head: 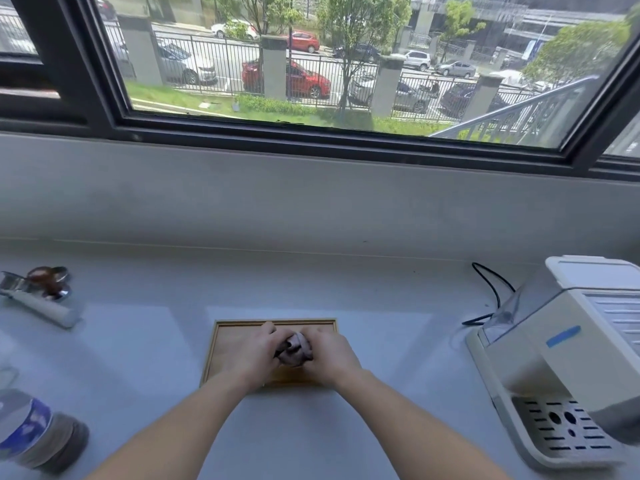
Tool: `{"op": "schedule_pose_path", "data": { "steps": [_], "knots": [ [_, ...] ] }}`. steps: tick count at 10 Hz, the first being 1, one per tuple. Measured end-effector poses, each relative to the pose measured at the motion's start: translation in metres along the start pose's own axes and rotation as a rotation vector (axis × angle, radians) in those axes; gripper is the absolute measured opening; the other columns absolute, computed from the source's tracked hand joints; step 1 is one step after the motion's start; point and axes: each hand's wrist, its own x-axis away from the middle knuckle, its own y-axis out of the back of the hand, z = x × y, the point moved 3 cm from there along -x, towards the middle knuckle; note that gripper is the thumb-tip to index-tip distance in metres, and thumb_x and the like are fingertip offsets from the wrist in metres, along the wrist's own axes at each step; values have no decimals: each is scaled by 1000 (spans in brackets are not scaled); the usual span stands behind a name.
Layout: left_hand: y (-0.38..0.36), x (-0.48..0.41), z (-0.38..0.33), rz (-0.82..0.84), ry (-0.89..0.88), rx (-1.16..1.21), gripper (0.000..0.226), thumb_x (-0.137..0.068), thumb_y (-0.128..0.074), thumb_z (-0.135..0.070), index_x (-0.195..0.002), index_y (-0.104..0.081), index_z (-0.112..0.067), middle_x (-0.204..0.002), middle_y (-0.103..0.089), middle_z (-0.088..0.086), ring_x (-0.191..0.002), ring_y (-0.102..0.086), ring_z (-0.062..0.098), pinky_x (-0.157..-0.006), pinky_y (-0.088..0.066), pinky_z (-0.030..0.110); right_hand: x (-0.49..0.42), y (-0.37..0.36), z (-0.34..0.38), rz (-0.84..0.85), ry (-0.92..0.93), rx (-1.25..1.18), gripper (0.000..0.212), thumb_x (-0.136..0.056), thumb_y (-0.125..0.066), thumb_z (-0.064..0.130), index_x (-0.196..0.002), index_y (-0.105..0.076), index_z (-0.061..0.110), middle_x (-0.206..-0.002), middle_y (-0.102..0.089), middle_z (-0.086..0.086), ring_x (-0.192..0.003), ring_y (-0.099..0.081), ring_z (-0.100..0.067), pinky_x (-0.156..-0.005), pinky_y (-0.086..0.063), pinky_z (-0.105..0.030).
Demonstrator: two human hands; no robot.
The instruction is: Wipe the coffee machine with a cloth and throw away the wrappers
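A: Where is the cloth (294,348)?
B: Bunched between left hand (254,353) and right hand (329,351), fingers of both closed round it, above the wooden tray (221,329).
A: And the coffee machine (568,358)?
B: Well apart, rightward; the right hand is nearer.

left hand (254,353) + right hand (329,355): both clutch cloth (294,348) | over wooden tray (221,341) | coffee machine (554,358) right
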Motion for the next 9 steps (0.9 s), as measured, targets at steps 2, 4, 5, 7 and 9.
{"op": "schedule_pose_path", "data": {
  "steps": [2, 4, 5, 7, 9],
  "knots": [
    [-8, -27, 2, 2, 8, -49, 47, -89, -54, -13, -131, -52, -33, -112, -51, 2, -98, -57, 24, -77, -49, 41, -17, -4, -14, -20, -28, 30, 30, -78, -62, 17, -106, -54, 20, -109, -56, -6, -97, -57, -28, -72, -46, -35],
    [-25, -33, 9, 26, -21, -48, 49, -85, -53, -11, -130, -51, -31, -109, -53, 4, -96, -57, 29, -74, -47, 44, -23, -13, -25, 35, -20, 42, 26, -76, -60, 11, -98, -49, 18, -111, -50, -7, -97, -53, -29, -72, -42, -33],
    [-28, -35, 14, 31, -43, -47, 50, -84, -53, -15, -131, -49, -33, -109, -53, 1, -97, -58, 27, -74, -48, 44, -23, -16, -28, 39, -3, 20, 25, -74, -60, 12, -96, -48, 19, -109, -49, -6, -95, -52, -28, -68, -38, -31],
    [-32, -36, 22, 29, -50, -71, 60, -79, -57, -29, -135, -40, -39, -111, -52, -4, -97, -58, 26, -73, -51, 42, -23, -18, -30, 32, -9, -9, 39, -75, -59, 14, -112, -51, 20, -113, -49, -6, -101, -50, -27, -74, -43, -33],
    [-27, -24, 30, 22, 13, -59, 89, -69, -58, -49, -149, -26, -31, -137, -38, -4, -113, -55, 22, -85, -51, 35, -15, -7, -29, 59, -29, 3, 77, -75, -67, 23, -145, -36, 24, -132, -46, -7, -120, -45, -30, -95, -45, -34]
  ]
}}
